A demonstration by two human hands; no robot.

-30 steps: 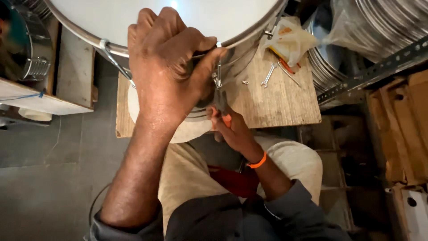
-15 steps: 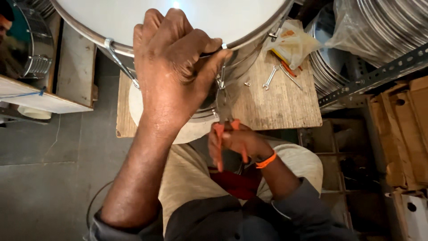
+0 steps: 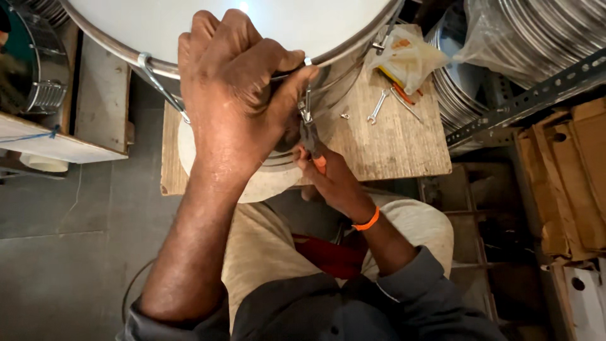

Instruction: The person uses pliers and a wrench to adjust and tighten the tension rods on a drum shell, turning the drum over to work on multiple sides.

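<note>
A large drum (image 3: 158, 28) with a white head and a shiny metal rim rests on a wooden table (image 3: 404, 142). My left hand (image 3: 233, 101) grips the drum's rim at its near edge, fingers curled over the hoop. Below it, my right hand (image 3: 331, 180) holds orange-handled pliers (image 3: 312, 142) up against a metal tension hook on the drum's side. An orange band sits on my right wrist.
A spanner (image 3: 377, 106), a small nut and a plastic bag of parts (image 3: 407, 53) lie on the table's right side. Stacked metal rims (image 3: 543, 38) and a slotted steel angle stand at the right. Another drum shell (image 3: 31, 69) sits at the left.
My right hand dropped away from the drum toward my lap half a second ago, then came back up with the pliers to the tension hook. My left hand kept its grip on the rim.
</note>
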